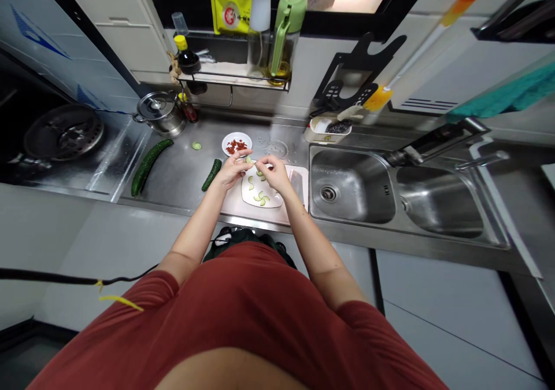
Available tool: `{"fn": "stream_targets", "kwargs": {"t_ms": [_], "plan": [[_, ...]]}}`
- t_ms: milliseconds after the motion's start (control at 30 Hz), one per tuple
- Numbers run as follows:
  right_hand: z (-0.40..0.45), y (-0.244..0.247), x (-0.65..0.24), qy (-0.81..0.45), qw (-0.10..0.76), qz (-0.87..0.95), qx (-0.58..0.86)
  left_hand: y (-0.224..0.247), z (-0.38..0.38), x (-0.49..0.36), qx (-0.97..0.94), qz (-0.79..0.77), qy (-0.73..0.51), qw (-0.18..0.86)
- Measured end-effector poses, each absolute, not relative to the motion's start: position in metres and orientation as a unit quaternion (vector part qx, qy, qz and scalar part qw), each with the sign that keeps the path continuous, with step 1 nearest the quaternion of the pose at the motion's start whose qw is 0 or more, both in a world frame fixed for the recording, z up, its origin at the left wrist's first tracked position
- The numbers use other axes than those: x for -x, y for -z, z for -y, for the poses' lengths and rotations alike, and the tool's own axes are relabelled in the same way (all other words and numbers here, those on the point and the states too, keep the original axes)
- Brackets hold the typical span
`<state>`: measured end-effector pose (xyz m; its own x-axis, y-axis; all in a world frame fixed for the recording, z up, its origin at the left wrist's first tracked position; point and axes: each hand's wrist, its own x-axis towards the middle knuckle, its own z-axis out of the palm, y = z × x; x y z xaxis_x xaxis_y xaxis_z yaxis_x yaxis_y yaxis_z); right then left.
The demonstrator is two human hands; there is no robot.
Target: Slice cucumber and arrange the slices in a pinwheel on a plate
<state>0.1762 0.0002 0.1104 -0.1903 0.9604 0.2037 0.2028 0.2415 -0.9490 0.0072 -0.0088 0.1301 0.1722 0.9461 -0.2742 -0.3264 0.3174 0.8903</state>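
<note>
My left hand [234, 170] pinches a small pale-green cucumber slice [248, 159] above the far edge of a white plate [273, 202]. Thumb and fingers of my right hand [274, 173] close together at the same slice from the other side; the exact contact is too small to make out. Several thin, curved cucumber slices [261, 198] lie on the plate, some grouped in a fan near its front. The plate rests on a pale pink cutting board [234, 203]. A cut piece of cucumber [211, 175] lies left of my left hand.
A white dish [225, 142] with red pieces [236, 146] stands behind my hands. A whole cucumber [150, 165] and a steel pot [161, 114] are at left. A knife blade [296, 183] appears on the board's right side. Beyond it lies a double sink [353, 219].
</note>
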Motion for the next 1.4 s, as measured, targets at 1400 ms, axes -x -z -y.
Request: {"fn": "stream_targets", "kwargs": {"t_ms": [1400], "plan": [[-0.014, -0.108, -0.177, -0.543, 0.379, 0.562, 0.495, -0.11, 0.008, -0.01, -0.503, -0.524, -0.511, 0.459]]}}
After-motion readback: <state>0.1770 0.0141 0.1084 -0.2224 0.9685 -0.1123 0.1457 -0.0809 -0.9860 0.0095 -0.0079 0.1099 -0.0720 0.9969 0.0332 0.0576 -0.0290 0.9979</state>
